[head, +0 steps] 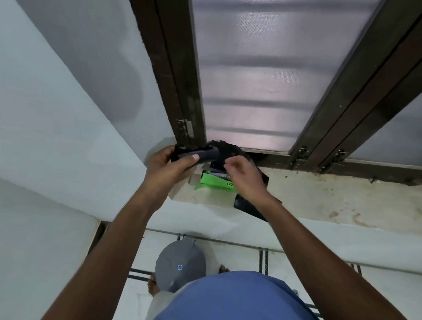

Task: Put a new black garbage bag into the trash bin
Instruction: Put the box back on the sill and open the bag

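Note:
Over the window sill, my left hand point(167, 166) grips a roll of black garbage bags point(195, 153). A black bag point(226, 152) unrolls from it toward the right. My right hand point(244, 177) pinches this loose bag near its top edge, and the bag's lower part point(248, 205) hangs under my wrist over the sill's front edge. A green package point(216, 181) lies on the sill under my hands. The grey trash bin point(179, 263), its lid closed, stands on the floor below, next to my feet.
The stained stone sill point(337, 198) runs to the right under a dark-framed window with frosted panes point(258, 76). A white wall point(48, 126) closes in on the left. White floor tiles with dark lines point(263, 258) lie below.

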{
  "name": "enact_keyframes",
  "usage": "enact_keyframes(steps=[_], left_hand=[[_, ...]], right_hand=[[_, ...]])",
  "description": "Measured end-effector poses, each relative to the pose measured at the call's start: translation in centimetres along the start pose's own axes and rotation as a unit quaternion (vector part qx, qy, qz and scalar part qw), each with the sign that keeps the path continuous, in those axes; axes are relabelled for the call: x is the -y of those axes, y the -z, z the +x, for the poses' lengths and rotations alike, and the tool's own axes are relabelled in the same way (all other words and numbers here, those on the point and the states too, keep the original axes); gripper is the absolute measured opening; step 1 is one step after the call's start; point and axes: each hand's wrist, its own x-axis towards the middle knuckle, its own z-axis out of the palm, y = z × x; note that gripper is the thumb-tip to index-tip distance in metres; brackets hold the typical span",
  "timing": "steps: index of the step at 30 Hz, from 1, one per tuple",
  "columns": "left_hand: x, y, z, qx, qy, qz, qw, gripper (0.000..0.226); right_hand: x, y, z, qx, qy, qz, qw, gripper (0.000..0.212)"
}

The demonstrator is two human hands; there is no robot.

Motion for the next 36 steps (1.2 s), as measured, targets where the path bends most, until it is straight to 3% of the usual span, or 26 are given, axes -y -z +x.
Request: enact_keyframes(steps=[1,3,5,7,9,11,14,17,19,24,31,36], left_hand=[[0.0,0.3,0.0,-0.005,-0.017,0.033,0.999,0.034],[-0.1,0.8,-0.1,-0.027,-0.05,0.115,0.992,0.038],[-0.1,1.1,0.1,-0.039,-0.073,0.137,0.987,0.037],[-0.2,1.2,0.0,-0.034,-0.085,0.111,0.99,0.036],[-0.2,1.3,0.2,-0.032,-0.089,0.079,0.992,0.034],[-0.2,1.5,0.2,-0.035,-0.104,0.085,0.99,0.032],[0.0,1.3,0.2,-0.049,-0.174,0.171,0.969,0.031],[0.1,0.6,0.3,-0.078,-0.259,0.295,0.916,0.026],[-0.2,0.3,0.5,-0.079,-0.261,0.348,0.897,0.027],[-0.4,-0.6,1.2,-0.001,-0.218,0.444,0.869,0.029],[-0.9,-1.2,2.5,0.037,-0.24,0.509,0.826,0.024],[-1.3,-1.3,3.6,0.114,-0.242,0.478,0.837,0.023]], right_hand=[[-0.5,-1.1,0.4,0.011,0.071,-0.127,0.989,0.037],[-0.5,-3.2,1.0,0.043,0.18,-0.322,0.929,0.063],[0.0,-5.1,1.7,0.06,0.214,-0.441,0.87,0.082],[0.4,-6.4,2.5,0.062,0.215,-0.503,0.834,0.08],[0.3,-6.9,3.1,0.053,0.227,-0.519,0.823,0.065],[0.6,-6.8,3.3,0.041,0.25,-0.482,0.839,0.056],[0.9,-6.1,3.0,0.013,0.271,-0.353,0.895,0.046],[0.3,-5.3,2.6,0.015,0.232,-0.242,0.942,0.053],[-0.3,-4.7,2.3,0.029,0.214,-0.19,0.958,0.059],[-0.8,-3.5,1.5,0.038,0.193,-0.13,0.972,0.071],[-1.2,-3.0,1.0,0.026,0.171,-0.114,0.978,0.069],[-1.2,-3.1,1.0,0.029,0.165,-0.118,0.979,0.072]])
